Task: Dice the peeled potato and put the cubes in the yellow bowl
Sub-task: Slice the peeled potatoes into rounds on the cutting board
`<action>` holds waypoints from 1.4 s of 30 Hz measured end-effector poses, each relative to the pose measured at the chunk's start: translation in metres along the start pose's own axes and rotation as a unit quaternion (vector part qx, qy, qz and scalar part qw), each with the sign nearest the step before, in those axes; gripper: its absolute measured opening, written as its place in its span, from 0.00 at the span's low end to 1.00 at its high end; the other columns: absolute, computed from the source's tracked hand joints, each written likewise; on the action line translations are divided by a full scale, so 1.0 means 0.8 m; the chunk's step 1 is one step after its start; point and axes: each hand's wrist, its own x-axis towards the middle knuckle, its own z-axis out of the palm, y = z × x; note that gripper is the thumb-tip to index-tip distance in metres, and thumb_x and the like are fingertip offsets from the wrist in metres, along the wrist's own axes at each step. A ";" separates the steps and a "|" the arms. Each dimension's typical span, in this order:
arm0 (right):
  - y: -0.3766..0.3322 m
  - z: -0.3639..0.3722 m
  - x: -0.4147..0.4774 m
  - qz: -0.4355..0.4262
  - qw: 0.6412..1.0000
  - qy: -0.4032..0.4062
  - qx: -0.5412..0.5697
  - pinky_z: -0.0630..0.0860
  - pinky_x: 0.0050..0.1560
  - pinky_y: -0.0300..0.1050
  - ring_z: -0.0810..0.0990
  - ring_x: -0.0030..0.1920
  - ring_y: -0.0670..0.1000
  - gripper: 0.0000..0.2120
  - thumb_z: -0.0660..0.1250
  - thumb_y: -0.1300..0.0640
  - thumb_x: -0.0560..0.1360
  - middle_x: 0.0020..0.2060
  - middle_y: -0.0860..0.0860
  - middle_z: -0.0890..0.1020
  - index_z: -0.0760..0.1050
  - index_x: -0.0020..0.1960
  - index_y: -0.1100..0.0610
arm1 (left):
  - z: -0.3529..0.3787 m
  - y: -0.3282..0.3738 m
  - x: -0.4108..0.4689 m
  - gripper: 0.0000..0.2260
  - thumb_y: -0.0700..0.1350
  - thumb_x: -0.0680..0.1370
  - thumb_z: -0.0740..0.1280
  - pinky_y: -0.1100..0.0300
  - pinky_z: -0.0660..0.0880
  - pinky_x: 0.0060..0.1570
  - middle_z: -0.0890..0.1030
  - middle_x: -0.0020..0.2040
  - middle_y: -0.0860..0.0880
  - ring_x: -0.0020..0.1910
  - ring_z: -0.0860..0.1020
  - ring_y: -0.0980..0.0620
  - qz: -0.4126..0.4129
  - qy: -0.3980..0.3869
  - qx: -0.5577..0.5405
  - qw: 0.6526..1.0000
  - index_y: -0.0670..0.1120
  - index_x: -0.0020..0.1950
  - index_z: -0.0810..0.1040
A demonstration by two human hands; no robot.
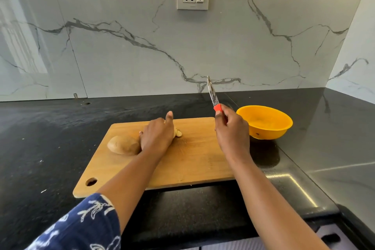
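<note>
Steadying peeled potato [178, 133] on cutting board [194, 160] under left hand [157, 138], grip hard to tell; clutching knife [213, 93] blade-up in right hand [231, 132], keeping yellow bowl [263, 124] near for cubes.

Your left hand [157, 138] covers most of the peeled potato [179, 132]; your right hand [231, 130] hides most of the handle of the knife [212, 92].

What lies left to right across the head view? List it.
Brown whole potato → left hand → right hand gripping the red-handled knife → round yellow plastic bowl.
</note>
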 end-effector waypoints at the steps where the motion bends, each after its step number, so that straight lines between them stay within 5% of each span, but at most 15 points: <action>1: 0.000 0.000 0.001 0.002 1.000 0.004 0.005 0.78 0.44 0.43 0.81 0.44 0.50 0.17 0.59 0.53 0.81 0.46 0.54 0.84 0.74 0.67 0.57 | -0.001 -0.005 -0.001 0.22 0.60 0.82 0.45 0.45 0.66 0.65 0.76 0.49 0.47 0.51 0.73 0.48 -0.002 0.012 -0.016 1.000 0.49 0.41 0.71; 6: 0.007 -0.008 0.013 0.055 0.996 0.029 0.060 0.77 0.39 0.50 0.78 0.38 0.51 0.14 0.58 0.53 0.81 0.36 0.51 0.81 0.78 0.62 0.56 | 0.008 0.004 0.008 0.26 0.57 0.83 0.45 0.55 0.66 0.49 0.78 0.56 0.45 0.48 0.70 0.52 -0.015 0.005 -0.091 0.996 0.43 0.59 0.76; 12: 0.012 -0.017 0.020 0.106 0.987 0.061 0.107 0.73 0.35 0.42 0.76 0.34 0.46 0.13 0.59 0.54 0.81 0.33 0.48 0.78 0.78 0.60 0.55 | 0.036 0.033 0.013 0.33 0.62 0.81 0.43 0.57 0.65 0.47 0.80 0.57 0.47 0.47 0.72 0.54 0.036 -0.017 -0.162 0.986 0.43 0.55 0.81; 16: 0.014 -0.015 0.021 0.107 0.986 0.062 0.110 0.75 0.38 0.45 0.77 0.37 0.49 0.13 0.59 0.53 0.81 0.35 0.49 0.79 0.78 0.61 0.55 | 0.056 0.053 0.019 0.36 0.64 0.79 0.41 0.58 0.65 0.48 0.81 0.57 0.49 0.48 0.73 0.54 0.046 -0.023 -0.191 0.980 0.42 0.54 0.82; 21: 0.014 -0.015 0.023 0.096 0.988 0.065 0.099 0.76 0.38 0.48 0.78 0.37 0.51 0.13 0.59 0.53 0.81 0.34 0.50 0.79 0.79 0.60 0.54 | 0.081 0.074 0.027 0.37 0.64 0.79 0.40 0.58 0.66 0.39 0.77 0.37 0.49 0.39 0.74 0.51 0.031 0.014 -0.191 0.981 0.39 0.42 0.80; 24: 0.015 -0.014 0.024 0.090 0.989 0.066 0.093 0.77 0.38 0.49 0.79 0.38 0.51 0.13 0.59 0.53 0.81 0.35 0.50 0.80 0.79 0.59 0.54 | 0.093 0.086 0.030 0.35 0.64 0.79 0.40 0.57 0.65 0.33 0.77 0.35 0.47 0.33 0.72 0.52 0.020 0.036 -0.198 0.979 0.42 0.34 0.75; 30: 0.014 -0.015 0.023 0.085 0.991 0.065 0.086 0.78 0.39 0.49 0.79 0.38 0.50 0.13 0.59 0.53 0.81 0.34 0.49 0.79 0.79 0.59 0.54 | 0.089 0.087 0.035 0.32 0.63 0.80 0.42 0.55 0.69 0.43 0.78 0.41 0.49 0.40 0.74 0.51 0.004 0.043 -0.255 0.966 0.45 0.41 0.79; 36: 0.011 -0.014 0.020 0.083 0.992 0.052 0.080 0.78 0.39 0.50 0.78 0.38 0.50 0.13 0.59 0.53 0.81 0.35 0.49 0.79 0.78 0.61 0.53 | 0.062 0.068 0.064 0.36 0.67 0.77 0.41 0.50 0.63 0.68 0.76 0.65 0.45 0.66 0.71 0.46 0.076 -0.212 -0.236 0.945 0.46 0.66 0.74; 42: 0.013 -0.017 0.022 0.081 0.992 0.054 0.082 0.77 0.37 0.45 0.77 0.37 0.48 0.13 0.59 0.53 0.81 0.35 0.48 0.79 0.78 0.61 0.53 | 0.049 0.066 0.069 0.43 0.72 0.68 0.37 0.50 0.61 0.69 0.77 0.63 0.48 0.63 0.72 0.49 0.123 -0.318 -0.139 0.930 0.51 0.59 0.80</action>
